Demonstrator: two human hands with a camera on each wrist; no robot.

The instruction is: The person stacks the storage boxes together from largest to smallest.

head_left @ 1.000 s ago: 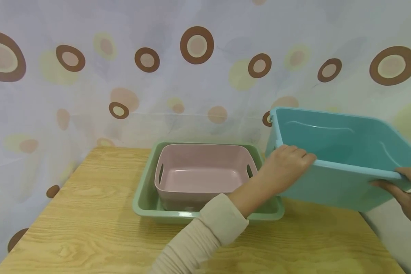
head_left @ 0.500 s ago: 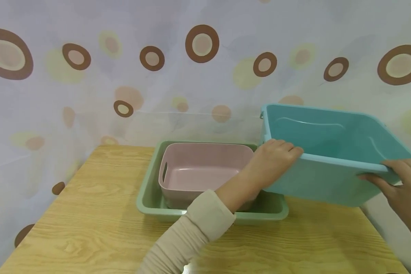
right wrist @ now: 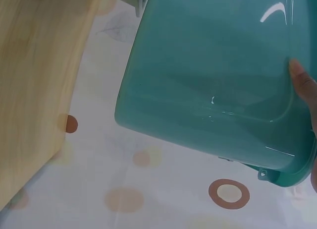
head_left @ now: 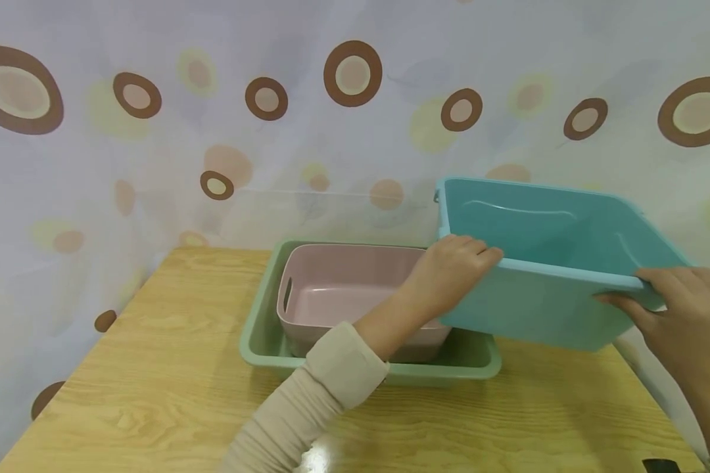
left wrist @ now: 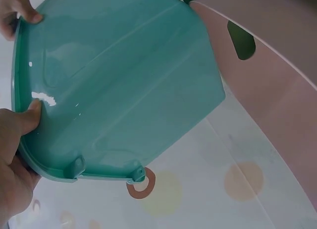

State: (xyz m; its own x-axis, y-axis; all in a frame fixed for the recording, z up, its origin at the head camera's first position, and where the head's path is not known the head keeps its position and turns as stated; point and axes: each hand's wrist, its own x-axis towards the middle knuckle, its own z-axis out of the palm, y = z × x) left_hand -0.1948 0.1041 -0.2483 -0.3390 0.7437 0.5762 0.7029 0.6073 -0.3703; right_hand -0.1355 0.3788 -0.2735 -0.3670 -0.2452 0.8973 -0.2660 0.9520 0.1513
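Note:
Both hands carry a turquoise plastic storage bin (head_left: pixel 544 302) by its near rim, above the right part of the table. The left hand (head_left: pixel 452 269) grips the rim toward its left corner, fingers over the edge. Near the right corner the right hand (head_left: pixel 680 309) pinches the same rim, thumb on the outer wall. In the left wrist view the left thumb presses the bin's outside (left wrist: pixel 114 80). A pink bin (head_left: pixel 331 295) with oval handle holes sits inside a wider green basin (head_left: pixel 260 335). The left arm and the turquoise bin hide the pink bin's right side.
The wooden table (head_left: pixel 142 368) bears the nested bins, and its right edge runs below the turquoise bin. A patterned curtain (head_left: pixel 302 164) hangs right behind. A small black object (head_left: pixel 661 466) lies at the front right of the table.
Both hands have brought the turquoise bin leftward, so it now overlaps the right side of the pink bin in the head view. The head view has shifted slightly.

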